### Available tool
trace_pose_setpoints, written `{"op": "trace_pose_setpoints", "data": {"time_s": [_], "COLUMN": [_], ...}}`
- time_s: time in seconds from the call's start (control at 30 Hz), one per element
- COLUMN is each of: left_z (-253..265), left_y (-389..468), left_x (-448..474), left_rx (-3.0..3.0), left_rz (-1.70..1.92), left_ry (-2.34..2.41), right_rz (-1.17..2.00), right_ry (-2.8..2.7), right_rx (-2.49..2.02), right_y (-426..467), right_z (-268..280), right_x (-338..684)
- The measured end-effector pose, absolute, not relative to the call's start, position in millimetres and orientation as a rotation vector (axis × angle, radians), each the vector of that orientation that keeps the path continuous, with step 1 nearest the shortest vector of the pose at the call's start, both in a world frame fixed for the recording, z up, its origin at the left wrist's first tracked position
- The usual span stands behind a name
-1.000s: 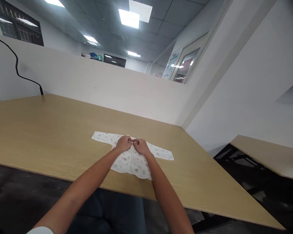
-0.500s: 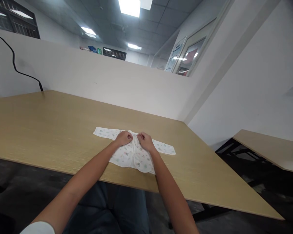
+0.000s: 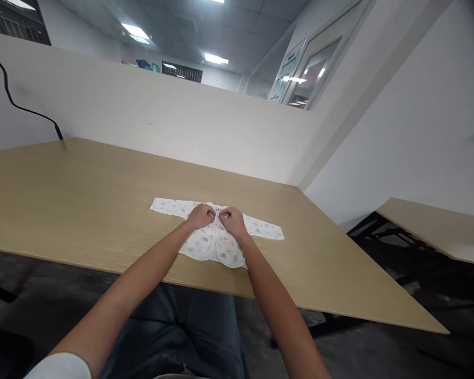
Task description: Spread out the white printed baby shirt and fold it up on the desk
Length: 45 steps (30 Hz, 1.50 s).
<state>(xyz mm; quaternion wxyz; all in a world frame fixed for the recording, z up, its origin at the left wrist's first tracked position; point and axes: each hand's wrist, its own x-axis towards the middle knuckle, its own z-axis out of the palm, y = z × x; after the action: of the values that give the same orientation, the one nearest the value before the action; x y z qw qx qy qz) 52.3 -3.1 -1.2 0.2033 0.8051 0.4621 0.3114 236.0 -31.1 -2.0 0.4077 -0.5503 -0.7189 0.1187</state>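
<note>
A small white shirt (image 3: 199, 245) lay front up on the table (image 3: 87, 210), close to the near edge, its two long sleeves spread outward to either side. The cloth bore a scattered print of small motifs in grey, pink and pale green. The front panels met along a central line and ended below in rounded corners; a dark-marked label (image 3: 218, 209) showed at the neck.

Both hands worked at the front opening, just below the neck. The left hand (image 3: 200, 216) had thumb and forefinger closed on the cloth at one edge; the right hand (image 3: 234, 221) gripped the other edge likewise, the two sets of fingertips nearly meeting.

The hands and wrists hid the shoulders and parts of the chest, and the right forearm adjoined the hem's far corner. The pinched cloth itself was too small to make out, as were any fastenings; the printed figures were blurred. The white cuff (image 3: 63, 366) on the left arm, the cable (image 3: 7, 87) and the second table (image 3: 438, 229) were cut off by the frame.
</note>
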Motion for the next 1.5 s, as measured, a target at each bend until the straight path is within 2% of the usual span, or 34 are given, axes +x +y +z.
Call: {"op": "trace_pose_setpoints", "data": {"time_s": [0.77,1.13,1.5], "left_z": [-2.9,-0.9,-4.5], "left_y": [-3.9,-2.8,-2.6], "left_x": [49.6,51.4,51.1], "left_rx": [2.162,2.179,2.111], "left_rz": [0.92,0.9,0.923], "left_ry": [1.172,1.246,1.208], "right_rz": [0.527,0.489,0.444], "right_ry": [-1.822,-1.82,-1.919], "right_rx": [-1.477,-1.598,-1.465], "right_y": [-29.9,-29.7,-30.7], "right_z": [-4.2,-2.3,-5.3], "right_x": [237.2,233.4,236.7]}}
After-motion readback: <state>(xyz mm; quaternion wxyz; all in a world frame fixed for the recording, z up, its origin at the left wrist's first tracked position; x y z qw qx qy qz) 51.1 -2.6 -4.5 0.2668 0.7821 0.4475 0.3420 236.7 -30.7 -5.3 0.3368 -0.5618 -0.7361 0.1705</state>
